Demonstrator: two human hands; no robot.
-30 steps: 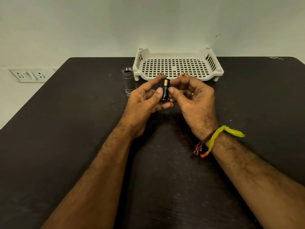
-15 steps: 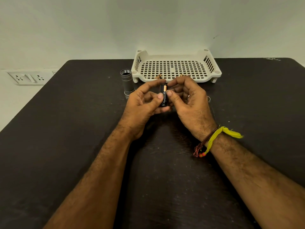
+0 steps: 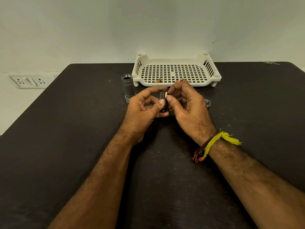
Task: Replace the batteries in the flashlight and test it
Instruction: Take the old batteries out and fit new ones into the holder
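Left hand (image 3: 142,111) and right hand (image 3: 188,106) both pinch battery holder (image 3: 163,101) | black, upright, copper-tipped cells

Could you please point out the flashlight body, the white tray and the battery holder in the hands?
flashlight body (image 3: 127,85): head view, on its upright grey barrel.
white tray (image 3: 209,65): head view, on its slotted right wall.
battery holder (image 3: 163,101): head view, on the black side showing between both thumbs.

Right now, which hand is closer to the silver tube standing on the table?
Left. The left hand sits just beside the silver tube, at its base. The right hand is farther off, across the battery holder that both hands pinch.
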